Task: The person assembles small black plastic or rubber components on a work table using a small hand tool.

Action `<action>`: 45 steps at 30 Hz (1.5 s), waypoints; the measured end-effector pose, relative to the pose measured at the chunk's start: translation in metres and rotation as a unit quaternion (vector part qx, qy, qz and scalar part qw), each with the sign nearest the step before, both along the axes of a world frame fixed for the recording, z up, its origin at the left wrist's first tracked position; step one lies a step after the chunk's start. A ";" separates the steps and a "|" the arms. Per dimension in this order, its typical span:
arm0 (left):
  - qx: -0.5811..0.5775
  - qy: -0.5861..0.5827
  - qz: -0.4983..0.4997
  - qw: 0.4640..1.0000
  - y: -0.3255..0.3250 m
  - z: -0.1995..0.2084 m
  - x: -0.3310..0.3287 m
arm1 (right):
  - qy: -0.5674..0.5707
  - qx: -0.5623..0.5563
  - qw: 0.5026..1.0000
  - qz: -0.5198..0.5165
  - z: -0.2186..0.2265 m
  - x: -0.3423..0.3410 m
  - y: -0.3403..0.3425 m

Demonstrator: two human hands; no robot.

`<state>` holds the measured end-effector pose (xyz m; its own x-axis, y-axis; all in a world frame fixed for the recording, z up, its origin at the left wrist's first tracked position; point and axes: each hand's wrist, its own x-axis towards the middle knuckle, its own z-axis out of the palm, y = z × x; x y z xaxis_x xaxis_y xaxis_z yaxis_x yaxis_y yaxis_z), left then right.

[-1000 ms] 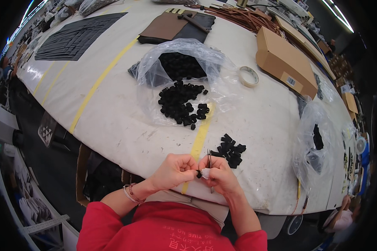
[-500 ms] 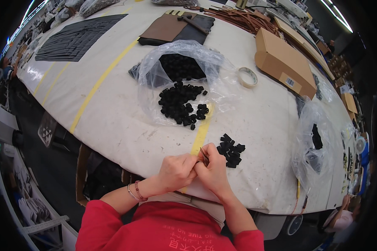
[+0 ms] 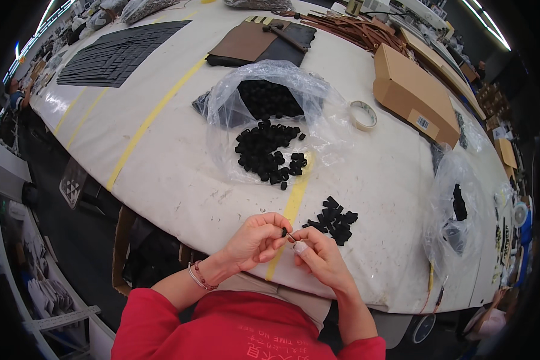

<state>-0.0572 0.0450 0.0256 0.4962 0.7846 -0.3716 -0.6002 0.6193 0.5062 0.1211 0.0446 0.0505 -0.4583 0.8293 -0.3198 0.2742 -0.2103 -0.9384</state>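
Close over the table's near edge, my left hand (image 3: 259, 241) pinches a small black loop (image 3: 284, 232) between thumb and fingertips. My right hand (image 3: 319, 257), with a white wrap on one digit, grips a thin pointed metal tool (image 3: 291, 237) whose tip meets the loop; its exact kind is too small to make out. Just beyond the right hand lies a small pile of flat black pieces (image 3: 338, 223). Farther off, many small black loops (image 3: 264, 150) spill out of the mouth of a clear plastic bag (image 3: 324, 99), with more of them inside.
A tape roll (image 3: 363, 116) and a cardboard box (image 3: 415, 90) sit to the right of the bag. Another clear bag (image 3: 456, 210) lies at the right. Brown and black sheets (image 3: 246, 45) carry a hammer (image 3: 288, 37) at the back, black strips (image 3: 123, 54) lie far left.
My hands have drawn slightly apart, so the black loop and tool tip now show between them. The whole view has shifted a little.
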 end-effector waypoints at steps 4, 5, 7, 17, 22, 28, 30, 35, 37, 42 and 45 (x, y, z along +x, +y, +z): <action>0.002 0.002 0.015 1.000 -0.002 -0.003 0.001 | 0.005 0.008 1.000 0.002 -0.003 0.001 0.000; 0.003 0.013 0.014 1.000 -0.002 -0.003 0.002 | 0.005 0.012 1.000 0.005 -0.004 0.001 -0.001; -0.002 0.041 0.012 0.999 -0.002 -0.003 0.002 | 0.016 0.020 1.000 0.008 -0.006 0.001 -0.001; -0.029 0.031 -0.048 0.998 -0.003 -0.001 0.002 | 0.034 -0.026 0.995 0.088 -0.003 0.012 0.006; -0.018 0.080 -0.059 0.995 -0.003 0.000 0.003 | 0.048 -0.004 0.993 0.108 -0.008 0.013 0.009; 0.003 0.073 -0.067 0.995 -0.002 0.000 0.002 | 0.077 -0.024 0.991 0.105 -0.008 0.013 0.010; 0.007 0.072 -0.063 0.995 -0.001 0.000 0.003 | 0.052 0.000 0.994 0.094 -0.005 0.011 0.009; 0.144 0.236 0.119 0.954 -0.007 -0.004 0.017 | -0.121 0.225 0.967 -0.003 -0.005 -0.004 0.000; 0.358 0.425 0.212 0.804 -0.010 -0.009 0.022 | -0.114 0.283 0.950 -0.060 -0.008 -0.012 -0.002; 0.568 0.541 0.307 0.539 -0.009 -0.017 0.027 | -0.035 0.256 0.950 -0.176 -0.017 -0.030 -0.005; 0.580 0.474 0.300 0.591 -0.015 -0.012 0.034 | 0.043 0.211 0.950 -0.224 -0.022 -0.033 -0.004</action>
